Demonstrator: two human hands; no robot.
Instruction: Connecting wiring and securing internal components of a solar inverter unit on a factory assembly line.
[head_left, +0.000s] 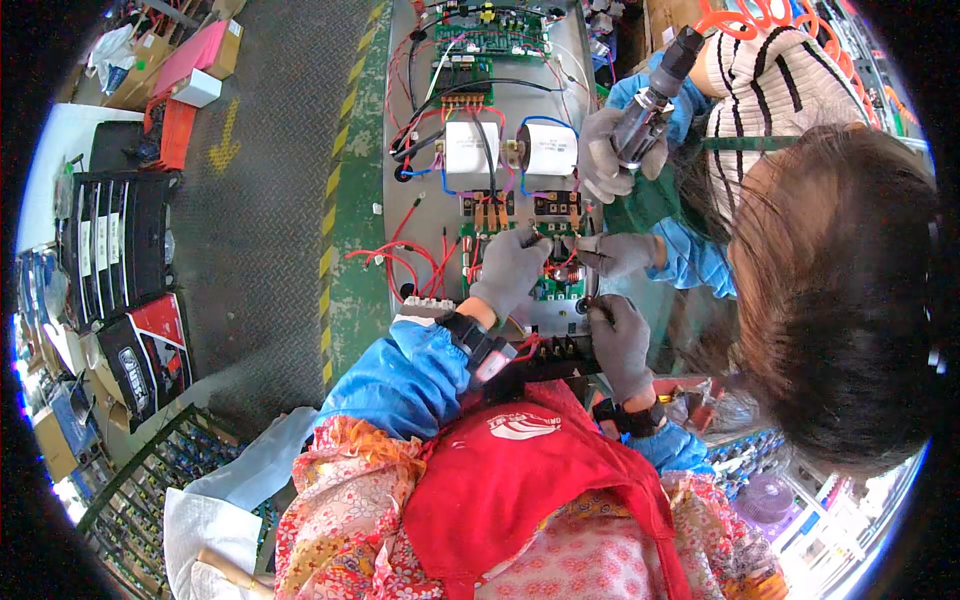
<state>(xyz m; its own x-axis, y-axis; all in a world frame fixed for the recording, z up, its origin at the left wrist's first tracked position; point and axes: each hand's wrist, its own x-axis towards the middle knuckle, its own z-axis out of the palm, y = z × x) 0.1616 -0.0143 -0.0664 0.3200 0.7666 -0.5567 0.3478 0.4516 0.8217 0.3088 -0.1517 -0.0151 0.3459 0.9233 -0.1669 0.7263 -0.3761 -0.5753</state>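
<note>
My left hand (508, 270), in a grey glove, reaches over the green circuit board (566, 293) near the middle of the metal panel. Its thumb and forefinger are pinched together beside the copper-coloured terminals; whatever lies between them is too small to make out. My right hand (622, 348), also gloved, is at the panel's right edge. Its fingers are curled together next to a small dark round part, and what they hold is hidden. A co-worker's gloved hand (618, 254) touches the same board, close to my left fingertips. The co-worker's other hand (603, 165) grips a power screwdriver (642, 122) upright.
Two white cylindrical capacitors (472, 148) stand farther up the panel. Loose red wires (425, 262) spread left of the board. The co-worker leans in from the right. A yellow-striped floor edge (333, 220) and stacked black cases (118, 240) are to the left.
</note>
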